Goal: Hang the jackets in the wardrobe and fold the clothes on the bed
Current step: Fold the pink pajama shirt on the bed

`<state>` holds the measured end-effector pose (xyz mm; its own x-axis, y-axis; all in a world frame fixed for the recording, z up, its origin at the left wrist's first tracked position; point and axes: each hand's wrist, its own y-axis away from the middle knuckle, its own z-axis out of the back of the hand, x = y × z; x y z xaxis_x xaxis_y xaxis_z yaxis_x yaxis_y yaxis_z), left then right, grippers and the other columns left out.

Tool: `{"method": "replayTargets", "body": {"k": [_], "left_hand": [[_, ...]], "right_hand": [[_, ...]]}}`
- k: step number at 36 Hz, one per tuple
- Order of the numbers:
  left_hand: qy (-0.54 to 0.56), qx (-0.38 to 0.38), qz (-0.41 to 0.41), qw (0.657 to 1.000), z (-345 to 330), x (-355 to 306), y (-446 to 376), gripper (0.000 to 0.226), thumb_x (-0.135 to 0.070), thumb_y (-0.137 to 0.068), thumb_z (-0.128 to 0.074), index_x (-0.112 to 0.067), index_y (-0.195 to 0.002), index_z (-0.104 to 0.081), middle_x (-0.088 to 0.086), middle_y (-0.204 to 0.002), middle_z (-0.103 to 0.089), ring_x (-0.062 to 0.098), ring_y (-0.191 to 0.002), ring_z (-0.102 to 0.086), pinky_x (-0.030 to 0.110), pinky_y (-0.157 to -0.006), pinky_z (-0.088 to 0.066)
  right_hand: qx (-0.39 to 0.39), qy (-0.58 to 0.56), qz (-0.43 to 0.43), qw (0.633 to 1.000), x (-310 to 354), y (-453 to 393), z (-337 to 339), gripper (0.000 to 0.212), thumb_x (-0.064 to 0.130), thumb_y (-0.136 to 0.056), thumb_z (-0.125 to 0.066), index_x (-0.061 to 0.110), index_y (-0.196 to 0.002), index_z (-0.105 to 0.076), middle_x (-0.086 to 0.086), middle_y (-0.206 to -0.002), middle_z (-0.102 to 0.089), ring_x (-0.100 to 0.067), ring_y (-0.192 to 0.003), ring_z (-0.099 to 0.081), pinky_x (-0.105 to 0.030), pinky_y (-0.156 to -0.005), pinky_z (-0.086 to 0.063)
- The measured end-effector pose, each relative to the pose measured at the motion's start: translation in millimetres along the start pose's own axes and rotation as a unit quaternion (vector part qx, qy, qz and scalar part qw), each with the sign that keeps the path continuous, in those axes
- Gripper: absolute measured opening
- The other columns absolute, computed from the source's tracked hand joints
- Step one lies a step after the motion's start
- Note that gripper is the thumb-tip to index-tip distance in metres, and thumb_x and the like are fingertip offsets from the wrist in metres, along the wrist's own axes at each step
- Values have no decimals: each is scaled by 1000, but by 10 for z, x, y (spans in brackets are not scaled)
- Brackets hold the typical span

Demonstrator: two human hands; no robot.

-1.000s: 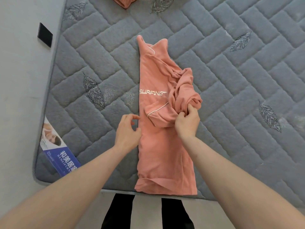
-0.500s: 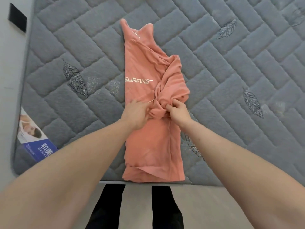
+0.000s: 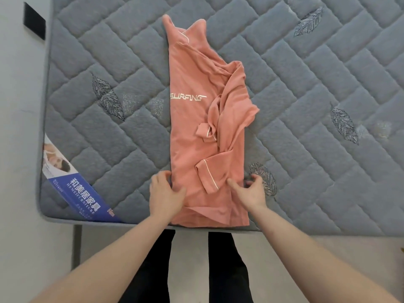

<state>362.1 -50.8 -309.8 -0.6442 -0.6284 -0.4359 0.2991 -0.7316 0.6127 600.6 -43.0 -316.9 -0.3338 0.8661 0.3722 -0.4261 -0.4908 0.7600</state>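
Note:
A salmon-pink shirt (image 3: 190,132) with white "SURFING" lettering lies folded lengthwise on the grey quilted mattress (image 3: 317,88), collar away from me and hem at the near edge. Its sleeves lie folded over the right half, one cuff with white piping near the hem. My left hand (image 3: 166,193) holds the shirt's left edge just above the hem, thumb on top of the fabric. My right hand (image 3: 249,192) holds the right edge at the same height, thumb on the cloth and fingers curled at the side.
A blue and white printed label (image 3: 72,184) covers the mattress's near left corner. A black block (image 3: 34,20) sits beside the bed at the upper left. The mattress's front edge runs just under the hem, with my black-trousered legs (image 3: 225,265) and pale floor below.
Both hands let go of the bunched sleeve at the shirt's middle and moved down to the side edges near the hem. The sleeve now lies flatter along the shirt's right half.

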Motion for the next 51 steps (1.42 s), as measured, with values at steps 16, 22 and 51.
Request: {"method": "replayTargets", "body": {"k": [16, 22, 51], "left_hand": [[120, 199, 175, 957, 92, -60, 166, 36, -36, -83, -69, -15, -107, -52, 3, -104, -61, 17, -81, -67, 26, -49, -52], [235, 140, 86, 958, 582, -686, -203, 59, -40, -79, -74, -32, -130, -44, 1, -112, -66, 17, -66, -73, 29, -47, -55], [229, 205, 187, 933, 282, -747, -1122, 56, -48, -80, -80, -19, -123, -58, -3, -85, -56, 11, -59, -44, 20, -43, -30]], "right_hand": [[77, 39, -40, 995, -82, 303, 26, 23, 34, -89, -68, 13, -95, -60, -13, -103, -72, -32, -100, -67, -42, -90, -53], [106, -80, -14, 991, 677, 84, 464, 49, 37, -73, -76, 27, -115, -53, -2, -97, -69, -15, -82, -66, -31, -68, -49], [50, -95, -19, 994, 1165, -703, 94, 89, 40, -72, -89, 15, -144, -43, 2, -125, -55, -27, -120, -59, -42, -101, -51]]}}
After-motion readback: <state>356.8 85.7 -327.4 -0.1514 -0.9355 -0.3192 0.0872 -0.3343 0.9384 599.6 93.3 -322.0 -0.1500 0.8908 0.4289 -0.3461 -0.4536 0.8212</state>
